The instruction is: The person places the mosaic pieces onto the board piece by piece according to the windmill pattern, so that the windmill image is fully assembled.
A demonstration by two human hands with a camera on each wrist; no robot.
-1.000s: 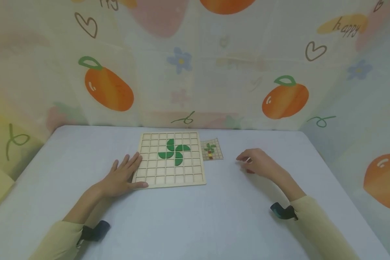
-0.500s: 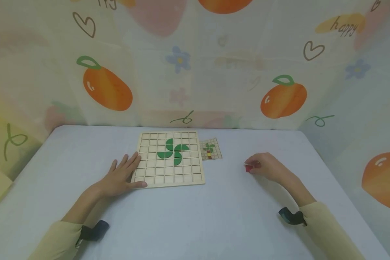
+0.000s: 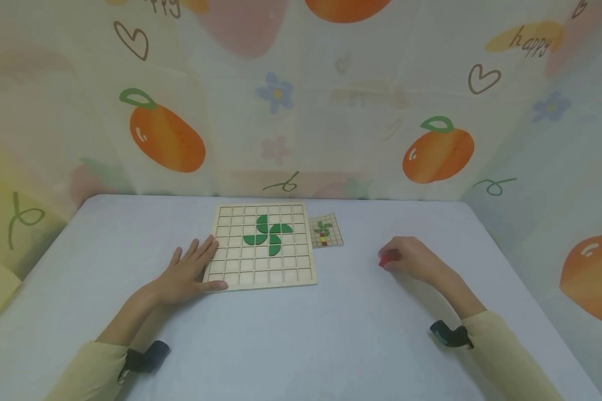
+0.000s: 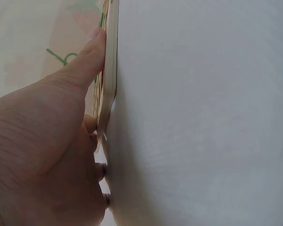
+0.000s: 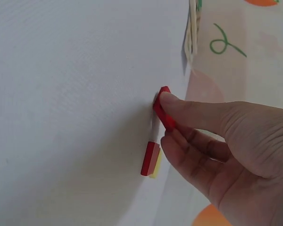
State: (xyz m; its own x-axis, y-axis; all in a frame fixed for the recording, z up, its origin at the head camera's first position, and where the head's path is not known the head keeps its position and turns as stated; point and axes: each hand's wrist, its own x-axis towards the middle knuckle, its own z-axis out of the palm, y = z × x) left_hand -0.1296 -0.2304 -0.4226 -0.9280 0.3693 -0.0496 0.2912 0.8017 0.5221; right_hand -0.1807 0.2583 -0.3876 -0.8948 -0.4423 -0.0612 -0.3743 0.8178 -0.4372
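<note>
The red tile [image 5: 163, 113] looks small, thin, stiff and very light, likely smooth painted wood, so it could slip from a loose pinch. I judge the best hold is across its two narrow edges, thumb on one and a fingertip on the other, since its flat faces lie close to the bench [image 3: 331, 334].

It sits well to the 3 o'clock side of the wooden board [image 3: 261, 273], under the right hand [image 3: 411, 259]. That hand's fingers [image 5: 188, 110] are curled, with the thumb pressing the tile's upper edge and the other fingertips tucked at its lower side, so the tile is tipped up in a pinch. Another red tile [image 5: 150, 158], with a yellow one beside it, lies on the bench just at 6 o'clock of the pinched one.

The left hand [image 3: 190, 273] rests flat, fingers straight, against the board's 9 o'clock edge.
</note>
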